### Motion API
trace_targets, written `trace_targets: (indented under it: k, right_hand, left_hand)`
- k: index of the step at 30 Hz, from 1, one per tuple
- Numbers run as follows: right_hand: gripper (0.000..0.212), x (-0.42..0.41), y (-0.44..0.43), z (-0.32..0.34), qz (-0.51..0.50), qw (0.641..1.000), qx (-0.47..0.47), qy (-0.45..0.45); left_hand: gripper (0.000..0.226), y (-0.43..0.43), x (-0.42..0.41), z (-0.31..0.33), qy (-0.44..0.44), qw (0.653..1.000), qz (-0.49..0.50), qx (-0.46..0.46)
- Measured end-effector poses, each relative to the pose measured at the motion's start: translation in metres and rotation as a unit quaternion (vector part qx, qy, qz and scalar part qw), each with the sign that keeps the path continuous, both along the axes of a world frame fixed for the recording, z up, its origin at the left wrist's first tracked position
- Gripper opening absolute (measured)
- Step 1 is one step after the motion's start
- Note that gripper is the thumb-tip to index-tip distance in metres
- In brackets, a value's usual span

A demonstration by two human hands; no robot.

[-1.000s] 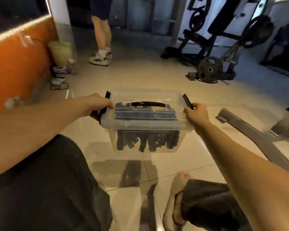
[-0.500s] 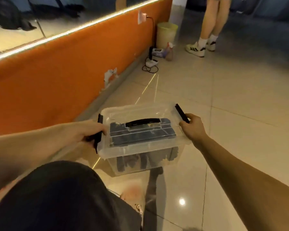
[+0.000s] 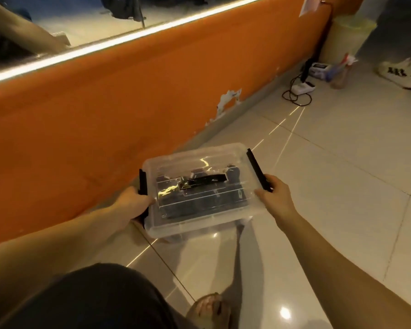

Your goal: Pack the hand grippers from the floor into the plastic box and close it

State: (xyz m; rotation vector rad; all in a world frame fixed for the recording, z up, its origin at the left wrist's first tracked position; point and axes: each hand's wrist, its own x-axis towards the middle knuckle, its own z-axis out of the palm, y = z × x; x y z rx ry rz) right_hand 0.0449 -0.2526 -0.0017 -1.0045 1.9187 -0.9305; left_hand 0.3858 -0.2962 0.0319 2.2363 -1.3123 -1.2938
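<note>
- An orange wall (image 3: 105,119) runs close on the left. Far along it stand a pale bin (image 3: 349,36), a white power strip (image 3: 304,87) and someone's sneaker (image 3: 399,73).
- One clear plastic box (image 3: 226,153), lid on, sits between both hands above the tiled floor (image 3: 330,174). It has two black latches (image 3: 256,169), one at each end, and one black handle (image 3: 202,182) on top.
- The hand grippers (image 3: 199,205) show as a dark heap inside; their number cannot be told.
- The left hand (image 3: 133,205) curls round the left end, thumb on the lid. The right hand (image 3: 274,198) pinches the right rim beside its latch. Both arms are stretched forward.
</note>
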Motion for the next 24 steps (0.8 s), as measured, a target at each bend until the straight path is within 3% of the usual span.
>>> trace_targets:
  k: [3,5,8,10,13,16,21,24]
  right_hand:
    - [0.043,0.001,0.028,-0.003,-0.003,0.978,0.070,0.199]
    - [0.045,0.007,0.028,-0.001,0.012,0.970,0.105,0.219]
    - [0.026,0.023,0.008,0.012,0.031,0.963,0.136,0.231]
    - [0.023,0.037,-0.007,0.018,0.047,0.960,0.128,0.244]
    - [0.028,0.059,-0.031,0.016,0.055,0.967,0.090,0.231]
    - [0.048,0.087,-0.060,0.009,0.089,0.971,0.048,0.215]
    - [0.087,0.110,-0.086,0.006,0.153,0.975,0.038,0.154]
    - [0.090,0.103,-0.074,0.006,0.197,0.973,0.020,0.115]
  left_hand:
    - [0.041,0.002,0.003,-0.011,0.001,1.000,0.022,0.008]
    - [0.042,0.000,0.006,-0.017,-0.003,1.000,0.017,0.007]
    - [0.035,0.002,0.008,-0.016,-0.005,1.000,0.001,-0.015]
    - [0.028,0.003,0.013,-0.018,-0.005,1.000,0.013,-0.026]
    - [0.018,0.003,0.028,-0.020,-0.014,0.999,0.043,-0.017]
    - [0.018,0.004,0.040,-0.012,-0.026,0.998,0.050,0.017]
    - [0.036,0.005,0.064,-0.002,-0.086,0.994,-0.047,0.041]
    - [0.074,0.004,0.068,0.007,-0.157,0.983,-0.093,-0.005]
